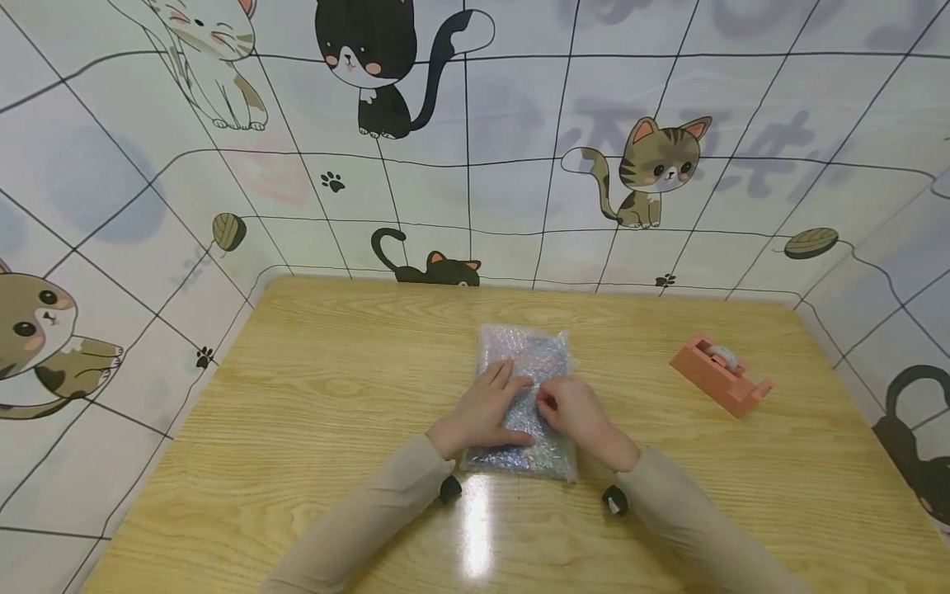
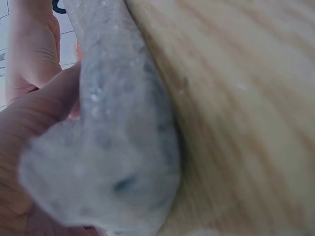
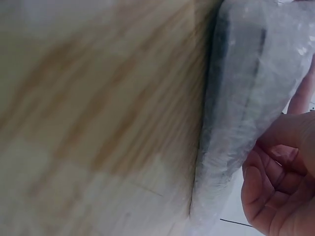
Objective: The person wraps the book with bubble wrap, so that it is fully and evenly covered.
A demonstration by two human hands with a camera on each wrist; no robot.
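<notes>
A flat package in clear bubble wrap (image 1: 519, 351) lies on the table in the head view, with bluish, shiny contents showing through. My left hand (image 1: 486, 412) rests on its left half, fingers spread and fairly straight, the thumb reaching across the lower part. Over the right half, my right hand (image 1: 575, 412) touches the wrap with its fingers curled in; nothing shows between them. In the left wrist view, the package's wrapped edge (image 2: 128, 118) hides part of the left hand. The right wrist view shows the right hand's curled fingers (image 3: 258, 189) beside the wrapped side.
An orange tape dispenser (image 1: 716, 379) with a tape roll stands at the right on the wooden table (image 1: 334, 363). A cloth printed with cats and grid lines (image 1: 512, 190) surrounds the table's back and sides.
</notes>
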